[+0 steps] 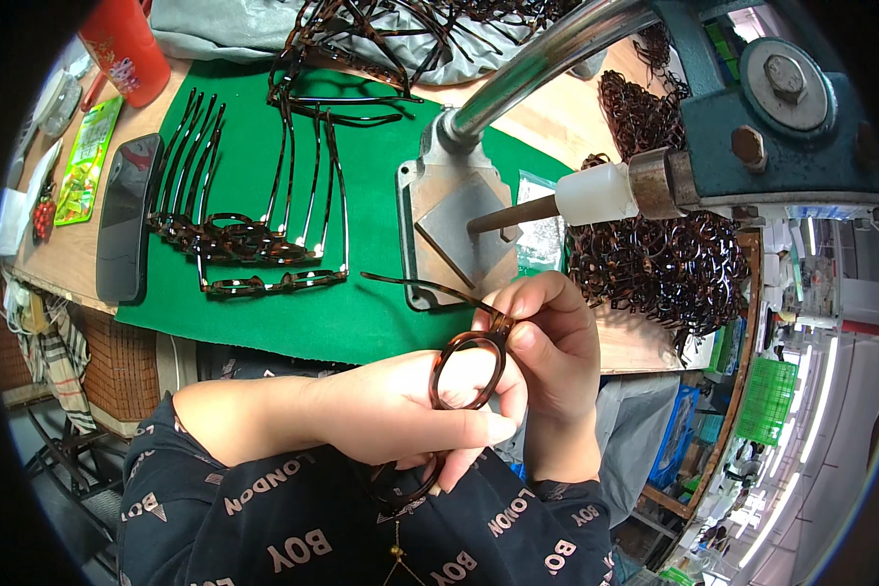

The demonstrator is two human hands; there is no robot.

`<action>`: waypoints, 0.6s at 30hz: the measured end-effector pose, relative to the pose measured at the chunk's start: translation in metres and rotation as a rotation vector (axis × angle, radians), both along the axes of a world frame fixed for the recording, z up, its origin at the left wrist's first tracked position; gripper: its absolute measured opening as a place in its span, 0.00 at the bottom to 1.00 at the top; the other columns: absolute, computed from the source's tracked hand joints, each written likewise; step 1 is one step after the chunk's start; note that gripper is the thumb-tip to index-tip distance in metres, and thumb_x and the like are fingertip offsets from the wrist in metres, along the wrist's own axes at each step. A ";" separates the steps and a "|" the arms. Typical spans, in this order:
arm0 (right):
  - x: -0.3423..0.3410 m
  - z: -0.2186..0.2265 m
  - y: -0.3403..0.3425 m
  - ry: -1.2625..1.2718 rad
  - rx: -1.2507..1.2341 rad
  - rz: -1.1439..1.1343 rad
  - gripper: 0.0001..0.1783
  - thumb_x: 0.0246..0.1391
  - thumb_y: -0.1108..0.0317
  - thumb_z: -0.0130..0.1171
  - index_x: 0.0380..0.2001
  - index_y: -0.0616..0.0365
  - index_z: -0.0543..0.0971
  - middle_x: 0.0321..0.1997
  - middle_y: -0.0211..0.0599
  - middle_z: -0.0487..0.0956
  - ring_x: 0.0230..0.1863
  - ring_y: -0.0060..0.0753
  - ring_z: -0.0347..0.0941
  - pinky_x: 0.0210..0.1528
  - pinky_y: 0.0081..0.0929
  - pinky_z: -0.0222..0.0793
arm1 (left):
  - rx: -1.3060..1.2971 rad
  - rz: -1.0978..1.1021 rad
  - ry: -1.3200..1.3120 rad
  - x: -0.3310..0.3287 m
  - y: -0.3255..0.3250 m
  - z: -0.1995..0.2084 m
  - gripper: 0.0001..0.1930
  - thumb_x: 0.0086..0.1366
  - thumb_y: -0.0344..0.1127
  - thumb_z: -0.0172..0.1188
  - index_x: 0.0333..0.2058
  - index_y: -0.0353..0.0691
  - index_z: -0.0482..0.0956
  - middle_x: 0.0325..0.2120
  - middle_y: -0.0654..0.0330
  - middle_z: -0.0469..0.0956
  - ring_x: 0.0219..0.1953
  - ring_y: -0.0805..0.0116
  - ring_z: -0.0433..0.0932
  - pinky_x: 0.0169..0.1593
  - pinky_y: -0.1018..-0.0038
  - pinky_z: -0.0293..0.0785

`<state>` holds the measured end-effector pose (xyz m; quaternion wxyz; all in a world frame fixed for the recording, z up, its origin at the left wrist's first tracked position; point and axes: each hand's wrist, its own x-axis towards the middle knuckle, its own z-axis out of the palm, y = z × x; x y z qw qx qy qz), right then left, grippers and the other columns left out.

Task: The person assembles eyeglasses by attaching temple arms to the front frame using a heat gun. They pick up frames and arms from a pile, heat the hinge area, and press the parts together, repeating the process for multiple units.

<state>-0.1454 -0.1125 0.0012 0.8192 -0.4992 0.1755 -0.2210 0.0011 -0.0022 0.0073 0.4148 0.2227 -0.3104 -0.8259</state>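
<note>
A round-rimmed tortoiseshell eyeglass frame (438,379) is held close to my body, over the near edge of the green mat (293,332). My left hand (381,405) is closed around the front, its thumb across the lower part of one rim. My right hand (557,342) pinches the frame's upper corner, where a dark temple arm (415,283) meets the rim and points left. The fingers hide the hinge itself. Just beyond stands a bench press with a square steel plate (459,230) and a horizontal metal rod (518,212) above it.
Several glasses (254,249) stand in a row left of the press, more glasses (361,59) lie piled behind. A heap of tortoiseshell parts (654,249) fills the right side. At left are a phone (127,220), a green packet (88,161) and a red cup (127,54).
</note>
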 end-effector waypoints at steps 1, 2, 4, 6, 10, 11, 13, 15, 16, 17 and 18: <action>-0.002 -0.001 -0.001 -0.009 -0.124 -0.053 0.08 0.49 0.81 0.56 0.34 0.61 0.71 0.36 0.34 0.74 0.38 0.24 0.70 0.45 0.23 0.66 | 0.010 0.020 -0.004 0.000 0.001 0.001 0.08 0.64 0.37 0.48 0.35 0.39 0.65 0.14 0.63 0.75 0.13 0.83 0.66 0.18 0.86 0.58; -0.006 -0.003 -0.006 -0.017 -0.247 -0.107 0.08 0.50 0.81 0.55 0.34 0.61 0.71 0.36 0.34 0.74 0.38 0.24 0.70 0.45 0.22 0.66 | 0.021 0.038 -0.008 -0.001 0.001 0.002 0.08 0.64 0.37 0.48 0.36 0.39 0.65 0.14 0.63 0.75 0.13 0.83 0.66 0.18 0.86 0.58; -0.022 -0.008 -0.021 0.096 -0.522 -0.294 0.06 0.50 0.81 0.54 0.33 0.62 0.71 0.35 0.34 0.74 0.37 0.22 0.70 0.43 0.20 0.66 | 0.014 0.053 0.003 0.005 0.001 0.001 0.08 0.64 0.34 0.49 0.37 0.37 0.65 0.15 0.61 0.76 0.13 0.83 0.66 0.17 0.87 0.58; -0.045 -0.020 -0.035 0.310 -0.631 -0.451 0.05 0.50 0.81 0.54 0.32 0.64 0.72 0.34 0.32 0.74 0.34 0.19 0.68 0.39 0.15 0.64 | 0.032 0.090 -0.006 0.010 0.005 0.003 0.07 0.63 0.31 0.50 0.37 0.36 0.65 0.15 0.60 0.76 0.13 0.82 0.66 0.16 0.86 0.57; -0.085 -0.059 -0.038 0.677 -0.867 -0.355 0.05 0.47 0.79 0.58 0.29 0.62 0.74 0.29 0.30 0.73 0.31 0.20 0.67 0.36 0.16 0.63 | 0.120 0.080 -0.095 0.018 0.008 0.008 0.06 0.61 0.29 0.52 0.36 0.36 0.65 0.15 0.59 0.76 0.14 0.80 0.68 0.17 0.86 0.57; -0.087 -0.069 -0.033 0.678 -0.785 -0.397 0.05 0.45 0.79 0.59 0.28 0.63 0.75 0.27 0.32 0.73 0.29 0.22 0.68 0.35 0.18 0.64 | 0.109 0.083 -0.090 0.017 0.008 0.006 0.06 0.61 0.29 0.52 0.36 0.36 0.65 0.15 0.59 0.76 0.14 0.81 0.68 0.17 0.86 0.57; -0.084 -0.073 -0.028 0.777 -0.914 -0.336 0.05 0.45 0.79 0.59 0.27 0.63 0.75 0.25 0.33 0.73 0.28 0.23 0.68 0.33 0.19 0.65 | 0.085 0.100 -0.084 0.015 0.008 0.003 0.07 0.61 0.30 0.52 0.35 0.35 0.65 0.15 0.59 0.76 0.14 0.81 0.68 0.17 0.86 0.57; -0.078 -0.077 -0.027 0.765 -0.996 -0.336 0.04 0.45 0.78 0.60 0.26 0.62 0.75 0.25 0.35 0.73 0.25 0.27 0.68 0.30 0.21 0.65 | 0.042 0.097 -0.059 0.013 0.006 0.003 0.07 0.63 0.31 0.52 0.36 0.35 0.65 0.15 0.60 0.76 0.14 0.81 0.68 0.17 0.86 0.57; -0.074 -0.078 -0.028 0.761 -1.024 -0.329 0.04 0.44 0.78 0.60 0.26 0.61 0.75 0.24 0.35 0.73 0.25 0.29 0.68 0.29 0.22 0.64 | 0.028 0.106 -0.045 0.011 0.007 0.003 0.08 0.63 0.32 0.51 0.36 0.35 0.65 0.15 0.60 0.76 0.14 0.81 0.67 0.17 0.86 0.57; -0.071 -0.078 -0.030 0.757 -1.051 -0.321 0.04 0.44 0.78 0.59 0.26 0.61 0.75 0.24 0.35 0.72 0.25 0.30 0.68 0.29 0.24 0.64 | 0.013 0.116 -0.031 0.011 0.007 0.003 0.08 0.64 0.32 0.51 0.36 0.34 0.65 0.15 0.60 0.76 0.14 0.82 0.67 0.17 0.86 0.57; -0.070 -0.080 -0.031 0.754 -1.096 -0.309 0.04 0.44 0.78 0.59 0.26 0.61 0.74 0.24 0.35 0.72 0.25 0.31 0.68 0.29 0.24 0.64 | 0.004 0.115 -0.027 0.010 0.008 0.002 0.08 0.64 0.33 0.51 0.36 0.34 0.65 0.15 0.60 0.76 0.14 0.82 0.67 0.17 0.86 0.57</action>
